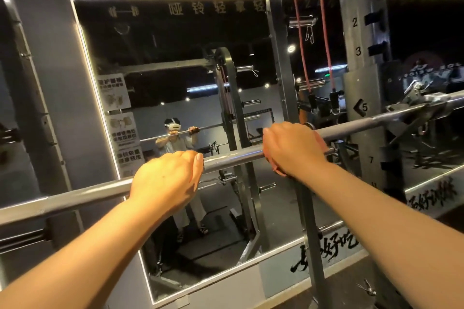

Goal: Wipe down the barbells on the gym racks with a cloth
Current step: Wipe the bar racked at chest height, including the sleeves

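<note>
A steel barbell (pixel 233 159) runs across the view from lower left to upper right, resting on the rack. My left hand (pixel 165 180) grips the bar left of its middle, fingers curled over the top. My right hand (pixel 293 149) grips the bar further right with a reddish cloth (pixel 321 142) wrapped round the bar under its palm. Only the cloth's edges show beside and below the hand.
The numbered rack upright (pixel 361 63) stands at the right, a curved grey post (pixel 281 57) just behind the bar. Red resistance bands (pixel 326 40) hang between them. A wall mirror (pixel 175 70) ahead reflects a person and the rack.
</note>
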The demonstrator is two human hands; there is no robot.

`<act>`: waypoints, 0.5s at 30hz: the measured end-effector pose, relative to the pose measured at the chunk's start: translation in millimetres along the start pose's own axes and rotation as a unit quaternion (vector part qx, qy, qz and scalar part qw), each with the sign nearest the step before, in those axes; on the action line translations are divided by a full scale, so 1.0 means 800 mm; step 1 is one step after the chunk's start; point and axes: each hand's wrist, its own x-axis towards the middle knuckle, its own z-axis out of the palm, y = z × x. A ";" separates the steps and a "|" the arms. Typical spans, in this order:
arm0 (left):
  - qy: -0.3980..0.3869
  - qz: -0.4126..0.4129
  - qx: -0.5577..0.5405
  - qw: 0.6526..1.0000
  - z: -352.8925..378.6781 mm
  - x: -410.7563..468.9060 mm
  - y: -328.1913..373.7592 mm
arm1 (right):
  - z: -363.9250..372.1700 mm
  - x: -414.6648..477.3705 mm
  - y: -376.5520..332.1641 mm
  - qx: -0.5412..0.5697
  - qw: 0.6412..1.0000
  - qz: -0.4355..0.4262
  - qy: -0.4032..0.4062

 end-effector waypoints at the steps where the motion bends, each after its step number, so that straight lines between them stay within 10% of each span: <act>1: 0.002 -0.001 0.003 1.000 -0.001 -0.001 0.001 | 0.004 -0.005 -0.021 -0.010 1.000 0.001 0.021; 6: 0.007 -0.007 0.013 1.000 -0.002 -0.004 0.003 | 0.031 -0.050 -0.055 0.165 0.980 -0.089 0.062; 15: 0.032 0.010 -0.003 0.999 0.006 -0.002 0.000 | 0.001 0.015 0.003 0.033 0.995 -0.047 -0.084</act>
